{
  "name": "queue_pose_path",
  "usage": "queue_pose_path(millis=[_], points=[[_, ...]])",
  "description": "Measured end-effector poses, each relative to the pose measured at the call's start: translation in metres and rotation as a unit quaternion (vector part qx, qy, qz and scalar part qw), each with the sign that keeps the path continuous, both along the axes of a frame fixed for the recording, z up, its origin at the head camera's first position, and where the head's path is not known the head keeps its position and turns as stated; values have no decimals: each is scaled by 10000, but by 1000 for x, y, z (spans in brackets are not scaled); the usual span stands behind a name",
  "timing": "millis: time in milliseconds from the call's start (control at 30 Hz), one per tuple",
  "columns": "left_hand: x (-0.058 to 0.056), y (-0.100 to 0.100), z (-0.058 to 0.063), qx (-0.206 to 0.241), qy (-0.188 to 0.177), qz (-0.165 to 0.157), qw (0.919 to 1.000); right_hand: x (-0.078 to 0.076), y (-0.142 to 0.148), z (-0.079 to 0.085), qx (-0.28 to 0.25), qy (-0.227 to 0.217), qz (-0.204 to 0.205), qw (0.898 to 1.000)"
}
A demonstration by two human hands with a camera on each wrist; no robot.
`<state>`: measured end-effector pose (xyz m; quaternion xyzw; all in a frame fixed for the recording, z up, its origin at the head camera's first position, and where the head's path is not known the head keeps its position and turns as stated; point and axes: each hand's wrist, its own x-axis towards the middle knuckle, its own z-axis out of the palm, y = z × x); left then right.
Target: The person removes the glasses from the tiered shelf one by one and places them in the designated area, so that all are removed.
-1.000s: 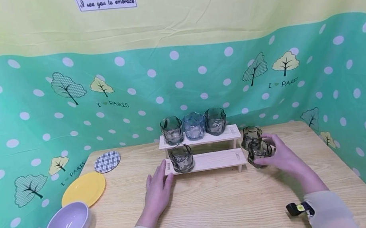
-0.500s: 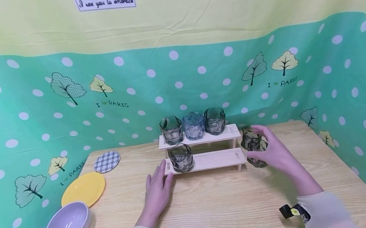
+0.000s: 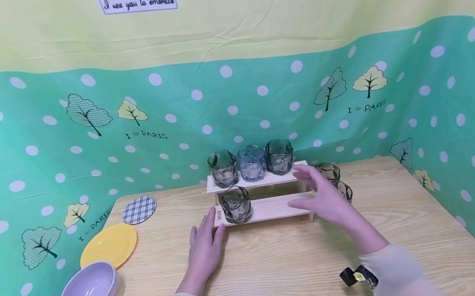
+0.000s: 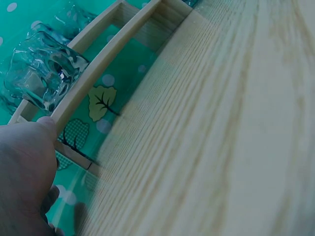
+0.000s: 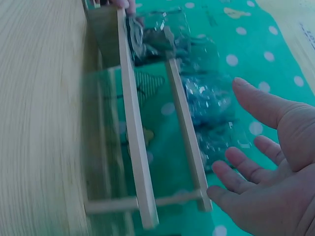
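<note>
Pale wood-grained table (image 3: 263, 274). On it, two-tier wooden rack (image 3: 273, 208). Table left of rack: checked disc (image 3: 139, 210), yellow plate (image 3: 108, 246), lilac bowl (image 3: 88, 291). Table right of rack: two smoky-brown glasses (image 3: 330, 171), partly hidden. Rack's upper tier: blue glass (image 3: 251, 164) between two dark glasses (image 3: 280, 157). Lower tier, left end: single grey glass (image 3: 235, 206).

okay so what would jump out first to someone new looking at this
Probably the polka-dot cloth, green under yellow, hanging behind the table. Next, the two-tier wooden stand, with a blue glass between two dark glasses on top, the left hand at its left end and the right hand near its right. The yellow plate and lilac bowl at left stand out too.
</note>
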<state>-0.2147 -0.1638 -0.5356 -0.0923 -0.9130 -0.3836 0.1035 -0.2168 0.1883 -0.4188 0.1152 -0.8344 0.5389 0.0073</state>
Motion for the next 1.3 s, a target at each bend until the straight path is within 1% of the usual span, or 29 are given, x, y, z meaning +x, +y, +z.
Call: queue_pose_path(millis=[133, 367, 600, 767, 967, 1167, 1300], points=[[0, 0, 0, -9, 0, 22, 10000, -4, -18, -3, -215, -49, 250, 9994], [1, 0, 0, -58, -16, 18, 10000, -11, -48, -15, -712, -143, 672, 9951], [1, 0, -1, -55, 22, 32, 10000, -19, -74, -23, -1025, -272, 806, 9911], [0, -1, -1, -79, 41, 38, 10000, -25, -89, -30, -1195, -262, 928, 9881], [0, 0, 0, -71, 100, 36, 9999, -30, -103, -42, -1208, -172, 1042, 9870], [0, 0, -1, -100, 111, 25, 9999, -30, -112, -48, -1005, -120, 890, 9909], [0, 0, -1, -107, 99, 29, 9999, -31, -116, -49, -854, -125, 860, 9926]])
